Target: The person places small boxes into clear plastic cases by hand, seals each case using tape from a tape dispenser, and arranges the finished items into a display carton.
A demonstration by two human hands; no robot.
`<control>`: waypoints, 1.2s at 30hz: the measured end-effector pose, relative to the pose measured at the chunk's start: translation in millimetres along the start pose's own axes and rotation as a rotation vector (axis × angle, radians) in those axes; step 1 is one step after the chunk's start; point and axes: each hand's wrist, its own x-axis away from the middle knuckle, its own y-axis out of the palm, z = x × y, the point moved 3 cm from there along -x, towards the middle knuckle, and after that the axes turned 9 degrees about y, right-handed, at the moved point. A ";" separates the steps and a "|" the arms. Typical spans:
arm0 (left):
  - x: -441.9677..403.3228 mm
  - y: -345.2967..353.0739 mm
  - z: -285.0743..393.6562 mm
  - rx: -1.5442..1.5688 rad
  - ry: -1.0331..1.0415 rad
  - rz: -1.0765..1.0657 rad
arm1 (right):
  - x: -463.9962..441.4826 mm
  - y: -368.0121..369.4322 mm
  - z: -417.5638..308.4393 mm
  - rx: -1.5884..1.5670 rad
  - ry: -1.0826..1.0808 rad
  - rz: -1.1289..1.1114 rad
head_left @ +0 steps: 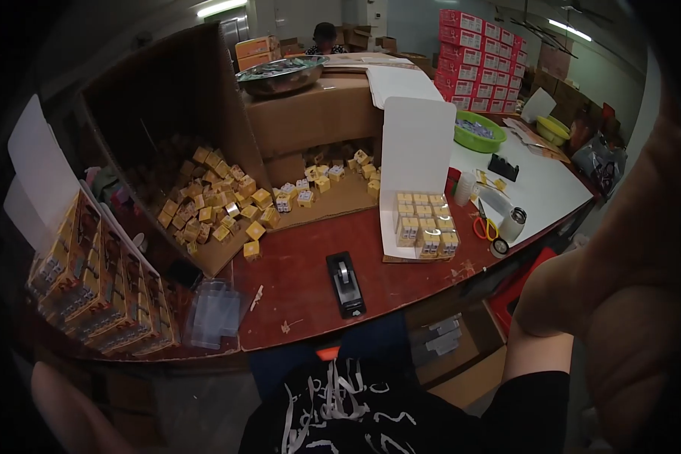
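Observation:
Neither of my hands shows its fingers. My bent right arm [552, 303] rises close to the camera along the right edge, its hand out of sight. A blurred part of my left arm [76, 408] appears at the lower left; that hand is out of view too. On the red table before me lies a black tape dispenser [345, 284]. Right of it, an open white display box [418, 166] holds rows of small yellow boxes [425, 223]. A large cardboard carton [242, 151] lies on its side, with many loose small yellow boxes [216, 200] spilling out.
Filled display boxes [102, 295] are stacked at left, beside clear plastic sheets [214, 314]. Orange-handled scissors [486, 225] and a green basin [478, 135] are at right. A metal bowl [280, 76] tops a carton. Behind are pink boxes [480, 64] and a seated person [324, 38].

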 end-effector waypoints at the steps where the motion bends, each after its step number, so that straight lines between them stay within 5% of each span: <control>1: 0.7 -0.4 1.8 -0.006 0.003 0.005 | -0.6 0.6 0.2 -0.002 0.000 0.008; 12: 44.7 -32.3 29.7 -0.044 -0.013 0.155 | 28.4 6.8 -7.5 -0.188 0.189 0.210; 15: 84.6 -26.8 25.8 -0.012 -0.134 0.186 | 73.9 37.6 -8.2 -0.353 0.523 0.254; 20: 176.9 38.9 -27.8 0.063 -0.617 0.058 | 202.6 145.0 -34.4 -0.697 1.402 -0.039; 22: 218.3 81.2 -63.1 0.027 -0.834 -0.057 | 238.1 166.8 -54.2 -0.750 1.506 -0.072; 27: 294.1 174.9 -133.3 -0.188 -1.115 -0.233 | 257.1 200.6 -77.1 -0.868 1.556 -0.226; 36: 310.8 197.4 -155.1 -0.358 -1.116 -0.121 | 256.5 230.7 -85.0 -0.910 1.506 -0.337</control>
